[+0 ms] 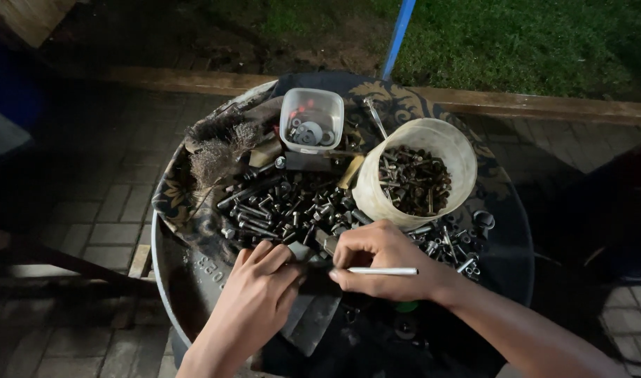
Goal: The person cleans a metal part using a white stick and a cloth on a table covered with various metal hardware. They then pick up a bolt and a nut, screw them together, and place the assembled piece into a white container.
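Left hand (pixel 261 290) pressing a flat metal piece (pixel 313 315), right hand (pixel 380 262) gripping a white pen (pixel 383 271), beside the bolt pile (pixel 285 206).

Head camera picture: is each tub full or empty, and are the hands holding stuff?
Round white tub: open, tilted, part full of bolts.
Square clear tub: open, upright, a few washers inside.
Pile of bolts: loose, spread on the round tray.
Left hand: pressing on a flat metal piece.
Right hand: gripping a thin white rod.
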